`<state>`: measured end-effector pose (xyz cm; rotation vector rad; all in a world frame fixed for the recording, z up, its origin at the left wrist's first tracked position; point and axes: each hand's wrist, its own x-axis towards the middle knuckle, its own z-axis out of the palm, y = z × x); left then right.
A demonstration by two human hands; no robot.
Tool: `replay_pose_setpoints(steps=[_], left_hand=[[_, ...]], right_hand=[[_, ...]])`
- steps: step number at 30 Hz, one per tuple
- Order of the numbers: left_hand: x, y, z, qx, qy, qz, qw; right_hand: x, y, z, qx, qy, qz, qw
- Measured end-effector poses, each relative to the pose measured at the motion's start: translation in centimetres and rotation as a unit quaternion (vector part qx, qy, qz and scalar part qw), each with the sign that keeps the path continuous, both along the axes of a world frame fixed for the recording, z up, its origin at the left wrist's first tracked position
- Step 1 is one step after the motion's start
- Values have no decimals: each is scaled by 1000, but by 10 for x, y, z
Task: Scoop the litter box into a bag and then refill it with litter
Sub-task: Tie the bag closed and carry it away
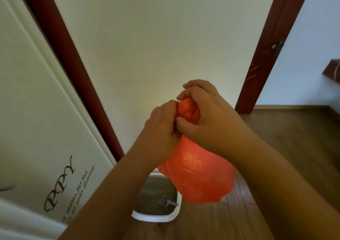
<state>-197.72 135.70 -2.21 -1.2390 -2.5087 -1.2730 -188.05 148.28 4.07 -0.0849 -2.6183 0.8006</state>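
Orange plastic bag [197, 177]: one, hanging straight below your hands, long axis vertical. Left hand [161, 127] and right hand [206, 118] both clench its bunched neck, touching each other. One white litter box [156, 217] on floor beneath left forearm, below bag; one grey scoop [168, 202] lying inside. Both hands equally near.

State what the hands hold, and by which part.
Both hands, left and right, grip the orange plastic bag by its bunched top; the rest hangs below.
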Motion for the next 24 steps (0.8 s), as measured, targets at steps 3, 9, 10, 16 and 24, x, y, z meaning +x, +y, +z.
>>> replay_pose_setpoints(steps=[3, 9, 10, 16, 24], left_hand=[[8, 25, 3, -5, -9, -24, 1000], [13, 90, 12, -35, -5, -120, 992], [14, 100, 12, -37, -3, -143, 989], [15, 150, 12, -28, 25, -291, 956], [37, 178, -4, -25, 37, -445, 895]], right_hand=[[12, 20, 5, 13, -10, -28, 999], [41, 60, 9, 18, -7, -144, 989], [46, 65, 9, 20, -9, -167, 986], [74, 71, 11, 15, -4, -314, 949], [101, 46, -4, -20, -20, -485, 874]])
